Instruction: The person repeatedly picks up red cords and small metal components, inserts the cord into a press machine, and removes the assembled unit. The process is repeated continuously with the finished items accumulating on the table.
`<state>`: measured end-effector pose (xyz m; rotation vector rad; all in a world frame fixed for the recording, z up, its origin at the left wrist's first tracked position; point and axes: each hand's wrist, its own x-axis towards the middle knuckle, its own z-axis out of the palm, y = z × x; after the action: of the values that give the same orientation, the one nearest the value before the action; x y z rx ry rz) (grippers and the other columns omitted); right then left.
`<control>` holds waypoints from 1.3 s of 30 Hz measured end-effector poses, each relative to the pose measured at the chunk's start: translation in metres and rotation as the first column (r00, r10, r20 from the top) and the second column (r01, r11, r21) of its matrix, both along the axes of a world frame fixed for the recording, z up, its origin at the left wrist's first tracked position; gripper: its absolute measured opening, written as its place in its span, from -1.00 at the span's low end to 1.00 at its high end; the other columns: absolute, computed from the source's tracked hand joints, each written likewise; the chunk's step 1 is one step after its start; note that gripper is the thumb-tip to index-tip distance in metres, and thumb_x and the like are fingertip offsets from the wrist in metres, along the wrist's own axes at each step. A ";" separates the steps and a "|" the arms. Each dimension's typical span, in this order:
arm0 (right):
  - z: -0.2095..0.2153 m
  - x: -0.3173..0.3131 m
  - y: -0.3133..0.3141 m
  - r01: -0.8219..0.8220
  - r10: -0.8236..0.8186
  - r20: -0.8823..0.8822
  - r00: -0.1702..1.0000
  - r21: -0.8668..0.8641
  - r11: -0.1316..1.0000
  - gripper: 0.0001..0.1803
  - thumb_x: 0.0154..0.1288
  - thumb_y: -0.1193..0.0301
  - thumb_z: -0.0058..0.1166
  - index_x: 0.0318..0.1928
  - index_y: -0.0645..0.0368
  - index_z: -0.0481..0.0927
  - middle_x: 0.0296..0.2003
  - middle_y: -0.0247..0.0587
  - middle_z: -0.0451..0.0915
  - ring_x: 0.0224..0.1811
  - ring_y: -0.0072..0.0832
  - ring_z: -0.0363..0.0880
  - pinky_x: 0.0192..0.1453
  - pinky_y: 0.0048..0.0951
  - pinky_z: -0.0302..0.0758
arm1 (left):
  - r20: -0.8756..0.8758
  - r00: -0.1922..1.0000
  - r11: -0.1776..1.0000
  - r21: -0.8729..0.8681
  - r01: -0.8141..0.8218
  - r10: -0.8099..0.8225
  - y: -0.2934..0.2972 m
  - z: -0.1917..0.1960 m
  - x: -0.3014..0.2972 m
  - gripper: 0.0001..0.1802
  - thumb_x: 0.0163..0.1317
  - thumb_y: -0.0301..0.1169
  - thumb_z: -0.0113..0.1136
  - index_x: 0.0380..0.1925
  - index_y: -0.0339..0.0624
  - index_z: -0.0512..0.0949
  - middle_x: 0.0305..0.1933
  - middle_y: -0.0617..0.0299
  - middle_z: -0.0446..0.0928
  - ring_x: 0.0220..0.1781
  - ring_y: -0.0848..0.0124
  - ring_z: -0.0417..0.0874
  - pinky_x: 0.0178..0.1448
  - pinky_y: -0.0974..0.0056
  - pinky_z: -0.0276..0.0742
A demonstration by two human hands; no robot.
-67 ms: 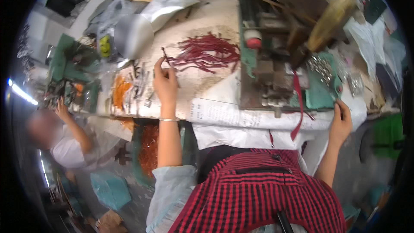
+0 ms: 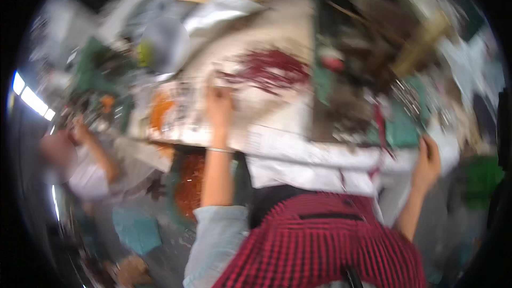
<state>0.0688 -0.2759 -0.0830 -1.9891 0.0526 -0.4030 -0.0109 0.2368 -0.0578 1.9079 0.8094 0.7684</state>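
A loose heap of dark red cords (image 2: 274, 68) lies on the pale worktop (image 2: 266, 108). At the heap's left end is my left hand (image 2: 220, 105), its fingers pinched on one thin dark red cord; motion blur smears the fingertips now. My right hand (image 2: 430, 161) is at the near right corner of a green tray (image 2: 404, 134) of small metal pieces (image 2: 407, 96). Its fingers are closed, with a thin thing at their tips that I cannot make out. A red strip (image 2: 380, 122) hangs from the bench machine (image 2: 346, 106), left of the tray.
A machine lever with a yellowish handle (image 2: 426, 42) rises at the far right. Orange pieces (image 2: 161, 109) lie on the worktop's left. Below the edge stands a bin of orange-brown material (image 2: 191, 184). Another person (image 2: 88, 162) sits at the left. White paper (image 2: 298, 149) covers the front edge.
The whole view has shifted and blurred, with the bench appearing farther right and lower. Both hands keep about the same places relative to the heap and the tray.
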 end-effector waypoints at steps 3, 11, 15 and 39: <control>0.007 0.019 0.001 -0.202 0.203 -0.015 0.979 0.060 0.978 -0.74 0.51 0.45 0.07 0.08 0.30 0.65 0.05 -0.17 0.68 0.13 -0.46 0.59 0.32 -0.43 0.42 | 0.089 0.978 0.965 0.202 0.166 -0.186 -0.015 -0.009 0.033 -0.74 0.35 -0.48 0.19 0.02 -0.24 0.61 -0.17 0.14 0.70 -0.17 0.34 0.69 -0.10 0.26 0.60; 0.034 0.068 0.103 -0.264 0.239 0.142 0.961 0.200 0.943 -0.50 0.52 0.47 0.05 0.40 0.27 0.36 0.19 -0.08 0.58 0.21 -0.40 0.54 0.37 -0.36 0.37 | 0.209 0.957 0.967 -0.116 0.227 -0.200 -0.102 0.008 0.046 -0.83 0.29 -0.40 0.35 -0.29 -0.31 0.67 -0.32 0.11 0.67 -0.38 0.45 0.66 -0.29 0.34 0.53; 0.046 0.054 0.120 -0.295 0.262 0.137 0.955 0.375 0.879 -0.47 0.50 0.46 0.08 0.41 0.27 0.33 0.20 -0.06 0.56 0.20 -0.40 0.52 0.36 -0.38 0.37 | 0.505 0.810 0.955 0.146 0.260 -0.298 -0.107 0.008 0.045 -0.82 0.28 -0.41 0.36 -0.35 -0.35 0.66 -0.33 0.11 0.62 -0.41 0.40 0.66 -0.30 0.30 0.53; 0.204 -0.038 0.158 -0.680 0.963 0.263 0.066 -0.695 0.236 -0.61 0.18 0.62 0.09 0.07 0.27 0.55 0.03 -0.03 0.62 0.15 -0.24 0.57 0.21 -0.25 0.45 | 0.403 0.914 0.988 -0.118 0.102 -0.047 -0.123 0.074 -0.019 -0.93 0.41 -0.49 0.22 -0.24 -0.27 0.63 -0.29 0.22 0.66 -0.33 0.52 0.61 -0.24 0.42 0.51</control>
<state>0.0305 -0.1179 0.1212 -1.6982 -1.8267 -0.2871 -0.0294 0.1141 0.0160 1.5761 0.5157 0.9882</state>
